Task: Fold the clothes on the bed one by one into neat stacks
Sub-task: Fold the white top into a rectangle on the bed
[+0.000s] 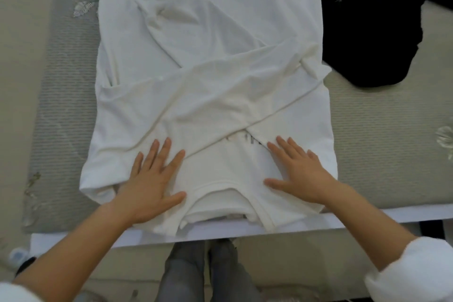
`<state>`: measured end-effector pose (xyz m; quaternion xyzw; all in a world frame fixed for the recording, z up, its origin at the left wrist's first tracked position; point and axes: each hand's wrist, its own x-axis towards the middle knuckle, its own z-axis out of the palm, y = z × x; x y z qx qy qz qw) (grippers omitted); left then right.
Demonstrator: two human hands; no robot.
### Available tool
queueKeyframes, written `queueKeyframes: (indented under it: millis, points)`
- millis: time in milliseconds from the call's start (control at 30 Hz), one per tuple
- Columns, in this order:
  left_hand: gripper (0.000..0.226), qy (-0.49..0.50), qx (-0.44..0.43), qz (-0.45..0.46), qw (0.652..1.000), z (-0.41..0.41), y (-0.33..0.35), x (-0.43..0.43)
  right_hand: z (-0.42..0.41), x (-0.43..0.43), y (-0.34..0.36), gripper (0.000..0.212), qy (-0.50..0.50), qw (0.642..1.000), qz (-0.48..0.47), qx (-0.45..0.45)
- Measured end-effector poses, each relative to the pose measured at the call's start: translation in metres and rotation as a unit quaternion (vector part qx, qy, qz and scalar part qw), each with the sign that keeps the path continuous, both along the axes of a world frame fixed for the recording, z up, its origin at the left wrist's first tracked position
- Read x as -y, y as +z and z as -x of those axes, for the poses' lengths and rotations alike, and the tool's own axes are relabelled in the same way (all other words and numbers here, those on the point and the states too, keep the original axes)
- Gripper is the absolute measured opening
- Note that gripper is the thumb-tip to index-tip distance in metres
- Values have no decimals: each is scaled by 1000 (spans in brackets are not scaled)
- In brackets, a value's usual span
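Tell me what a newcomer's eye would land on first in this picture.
First, the big white top spread flat in the middle of the bed, its sleeves crossed over the body and its collar at the near edge. Next, the left hand and right hand, both flat with straight fingers, pressing on it either side of the collar. Then the black garment, crumpled at the upper right beside the white one.

Bare bed (382, 154) open right of the white shirt (208, 76), black garment (367, 32) crowding far right, narrow bare strip left
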<state>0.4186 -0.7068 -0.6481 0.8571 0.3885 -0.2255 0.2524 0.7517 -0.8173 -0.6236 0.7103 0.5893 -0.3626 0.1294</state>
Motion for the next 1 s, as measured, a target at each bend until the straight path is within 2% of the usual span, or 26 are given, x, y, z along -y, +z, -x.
queueKeyframes:
  millis: [133, 200, 267, 333, 400, 500, 567, 633, 700, 733, 800, 867, 933, 1000]
  points:
    - [109, -79, -31, 0, 996, 25, 10, 21, -9, 59, 1, 115, 136, 989, 18, 47]
    - [122, -108, -42, -23, 993, 34, 15, 34, -6, 85, -2, 121, 191, 979, -17, 73]
    - [133, -130, -40, -60, 989, 34, 18, 47, 2, 96, -3, 122, 205, 973, -52, 91]
    - [125, -97, -15, -101, 990, 32, 19, 55, 7, 93, -4, 115, 164, 978, -85, 94]
    - [112, -74, 0, -104, 992, 28, 18, 57, 6, 86, -7, 104, 151, 980, -90, 91]
    - [89, -61, 7, -70, 996, 30, 12, 50, -3, 86, -13, 68, 145, 983, -87, 72]
    - [74, -52, 32, -69, 996, 29, 15, 41, -8, 82, -8, 55, 79, 991, -102, 28]
    - [54, -43, 92, -87, 991, 23, 23, 31, -9, 67, 3, 47, -20, 991, -133, 0]
    - [40, 7, 150, -96, 984, 13, 31, 22, -14, 49, 11, 44, -73, 987, -146, 7]
    - [40, 56, 163, -79, 982, 5, 35, 17, -16, 40, 14, 44, -86, 986, -141, 9]
    - [50, 173, 123, 5, 977, -12, 47, 11, -21, 28, 18, 44, -114, 986, -119, -11]
    - [62, 243, 54, 81, 965, -23, 56, 8, -26, 22, 22, 46, -140, 986, -86, -38]
    - [62, 240, 25, 112, 964, -32, 66, 6, -31, 23, 28, 43, -153, 985, -36, -68]
    - [49, 213, -18, 160, 964, -39, 73, 5, -37, 29, 34, 30, -157, 980, 53, -113]
